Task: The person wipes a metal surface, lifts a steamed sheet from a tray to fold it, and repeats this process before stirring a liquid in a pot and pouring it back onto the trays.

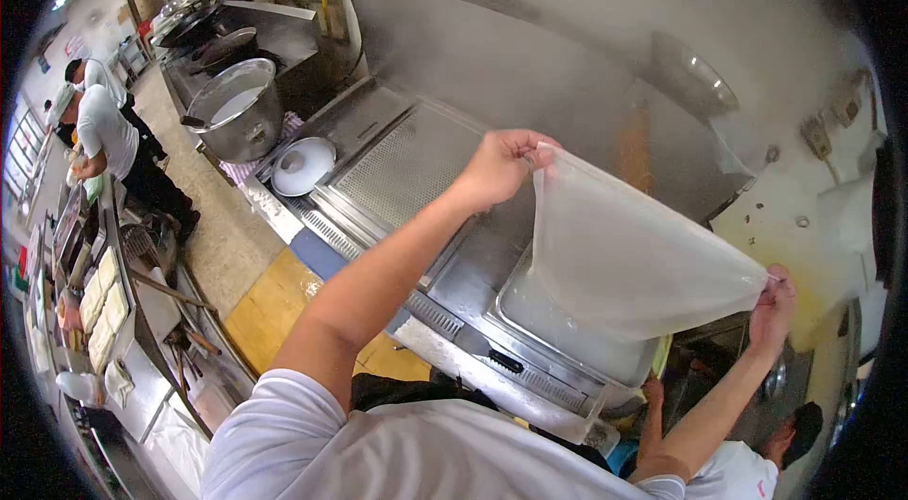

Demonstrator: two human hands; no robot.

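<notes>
A thin, translucent white sheet hangs stretched between my two hands. My left hand pinches its upper left corner, fingers closed. Farther right, my right hand is closed on the opposite corner. The sheet sags in the middle over a rectangular metal tray set in the steel counter, and covers part of it in this view. Cloudy whitish liquid shows in the tray. Left of it lies a perforated metal panel.
A co-worker is at the lower right, one hand by the tray's corner. A large pot of white liquid stands at the left, near a white lid. Other people work farther left beside a counter.
</notes>
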